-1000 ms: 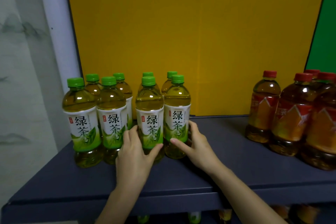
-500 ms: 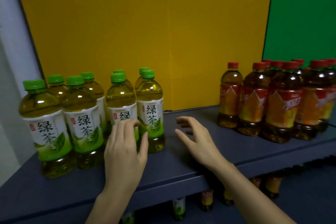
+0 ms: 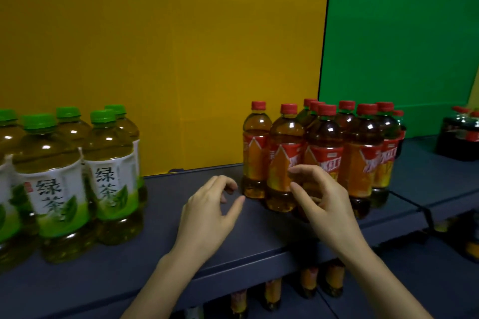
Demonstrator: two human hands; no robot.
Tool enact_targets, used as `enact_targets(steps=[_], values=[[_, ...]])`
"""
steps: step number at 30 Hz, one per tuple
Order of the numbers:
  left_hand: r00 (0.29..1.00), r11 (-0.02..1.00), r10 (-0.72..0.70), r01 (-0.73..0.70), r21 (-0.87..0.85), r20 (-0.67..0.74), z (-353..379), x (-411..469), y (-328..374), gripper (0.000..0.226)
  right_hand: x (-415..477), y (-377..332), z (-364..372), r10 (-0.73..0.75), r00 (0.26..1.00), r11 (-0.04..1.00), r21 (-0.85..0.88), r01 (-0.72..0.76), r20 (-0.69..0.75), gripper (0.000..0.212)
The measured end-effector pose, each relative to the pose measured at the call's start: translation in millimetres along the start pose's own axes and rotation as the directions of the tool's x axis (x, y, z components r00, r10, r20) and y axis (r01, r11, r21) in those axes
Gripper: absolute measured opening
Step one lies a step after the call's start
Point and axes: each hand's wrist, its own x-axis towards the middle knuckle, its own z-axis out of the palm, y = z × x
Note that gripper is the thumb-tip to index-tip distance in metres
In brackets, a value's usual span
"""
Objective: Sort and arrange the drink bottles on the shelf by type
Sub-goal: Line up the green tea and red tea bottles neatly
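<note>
Shelf front, seen from above and in front. A matt, dark blue-grey shelf [image 3: 166, 217] runs across the view. Behind it stand a flat yellow panel [image 3: 166, 59] and, to the right, a flat green panel [image 3: 401, 33].

The green-capped bottles [image 3: 111, 163] stand at the left end in a tight group. They are upright, with long axes vertical and caps uppermost. Their white-and-green labels bear dark characters and face forward. The red-capped bottles [image 3: 363, 153] stand right of centre, well apart from the green group. They too are upright and closely packed, with red-and-orange labels turned forward. Both kinds are clear, glossy plastic with rounded shoulders. The green-capped ones hold a pale yellow-green liquid, the red-capped ones an amber-brown liquid.

A cluster of dark bottles [image 3: 456, 137] stands at the far right. More bottles [image 3: 272, 292] show dimly on the level below.

The left hand [image 3: 207, 215] hovers over the bare middle of the shelf, fingers loosely curled, holding nothing. The right hand [image 3: 326, 204] is in front of the red-capped group. Its thumb and forefinger are parted before the front bottle [image 3: 281, 142] and are not closed round it. Whether the fingertips touch the label cannot be told.
</note>
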Motion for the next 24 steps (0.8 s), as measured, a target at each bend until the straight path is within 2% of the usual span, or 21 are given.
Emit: enact_targets(steps=[3,7,11,16,24], values=[[0.998,0.997,-0.054,0.055,-0.056,0.025,27.7,12.1,17.3,0.022,5.5,20.8,-26.5,-0.037,0.997,0.999,-0.033,0.035,-0.07,0.024],[0.984,0.98,-0.159,0.167,-0.107,0.077,58.7,27.6,33.9,0.051,6.8,45.9,-45.5,-0.034,0.986,0.999,-0.027,0.03,-0.161,0.04],[0.963,0.957,-0.245,0.259,-0.132,0.112,81.6,36.2,44.4,0.069,3.7,64.4,-47.4,-0.014,0.993,1.0,-0.014,0.012,-0.116,0.06],[0.95,0.941,-0.294,0.307,-0.145,0.107,98.7,44.4,39.7,0.068,0.7,75.2,-40.7,-0.025,1.0,0.999,-0.035,0.024,-0.018,0.072],[0.945,0.939,-0.304,0.319,-0.129,0.121,103.7,52.0,33.2,0.059,3.1,86.0,-29.5,0.059,0.993,0.998,0.022,-0.061,0.107,0.081]])
